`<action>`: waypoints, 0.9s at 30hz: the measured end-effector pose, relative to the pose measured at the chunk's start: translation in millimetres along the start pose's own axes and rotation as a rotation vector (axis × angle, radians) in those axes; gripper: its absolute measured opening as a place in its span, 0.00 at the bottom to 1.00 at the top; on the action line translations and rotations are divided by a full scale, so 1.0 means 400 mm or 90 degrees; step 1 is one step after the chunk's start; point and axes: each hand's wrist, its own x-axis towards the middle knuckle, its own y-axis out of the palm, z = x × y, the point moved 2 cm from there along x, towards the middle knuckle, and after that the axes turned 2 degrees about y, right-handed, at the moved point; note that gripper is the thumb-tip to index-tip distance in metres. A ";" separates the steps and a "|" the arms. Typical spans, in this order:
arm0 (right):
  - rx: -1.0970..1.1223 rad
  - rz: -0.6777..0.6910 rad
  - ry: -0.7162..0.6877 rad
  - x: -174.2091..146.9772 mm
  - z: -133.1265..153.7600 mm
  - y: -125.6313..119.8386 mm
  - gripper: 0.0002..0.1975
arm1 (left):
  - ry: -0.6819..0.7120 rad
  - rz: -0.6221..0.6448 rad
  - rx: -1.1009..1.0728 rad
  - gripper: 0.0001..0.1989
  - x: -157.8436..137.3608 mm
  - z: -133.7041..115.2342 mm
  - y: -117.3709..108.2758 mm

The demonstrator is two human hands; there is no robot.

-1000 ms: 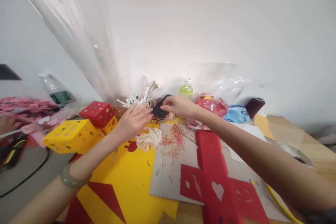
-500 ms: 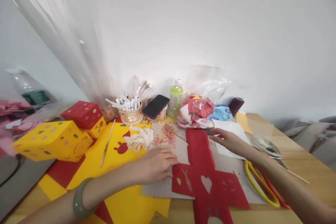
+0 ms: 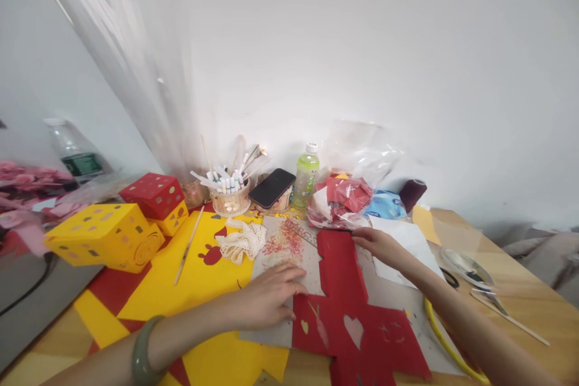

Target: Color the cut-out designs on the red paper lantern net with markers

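Observation:
A red cross-shaped paper cutout (image 3: pixel 344 289) lies flat, with a heart-shaped opening at its middle and small cut shapes in its side panels. My left hand (image 3: pixel 271 295) rests beside its left panel, palm down, fingers stretched and a little apart, holding nothing. At the top right corner of the upper flap, the fingers of my right hand (image 3: pixel 373 243) close on the paper's edge. A thin dark line runs along that top edge; I cannot tell what it is. Under the cutout is a grey board (image 3: pixel 271 338). A metal ruler (image 3: pixel 301 231) lies left of the flap.
Yellow paper (image 3: pixel 210 338), a lace bundle (image 3: pixel 242 240) and a thin stick (image 3: pixel 189 245) lie left. Behind stand yellow (image 3: pixel 94 229) and red (image 3: pixel 154 193) boxes, a marker basket (image 3: pixel 230 200), a phone (image 3: pixel 272 187) and a bottle (image 3: pixel 307 175). Yellow-handled scissors (image 3: pixel 441 338) lie right.
My right hand has come down and left onto the top corner of the red cutout, its fingers drawing together. My left hand stays beside the left panel. The view has shifted slightly.

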 end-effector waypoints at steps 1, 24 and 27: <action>0.010 0.000 0.004 0.006 -0.008 0.003 0.12 | -0.007 0.000 -0.008 0.19 0.002 -0.001 0.002; 0.483 0.139 -0.067 0.000 -0.087 -0.033 0.11 | -0.086 -0.007 -0.202 0.22 0.036 0.011 0.022; 0.521 0.121 -0.095 -0.007 -0.083 -0.054 0.10 | -0.088 -0.032 -0.286 0.19 0.042 0.009 0.004</action>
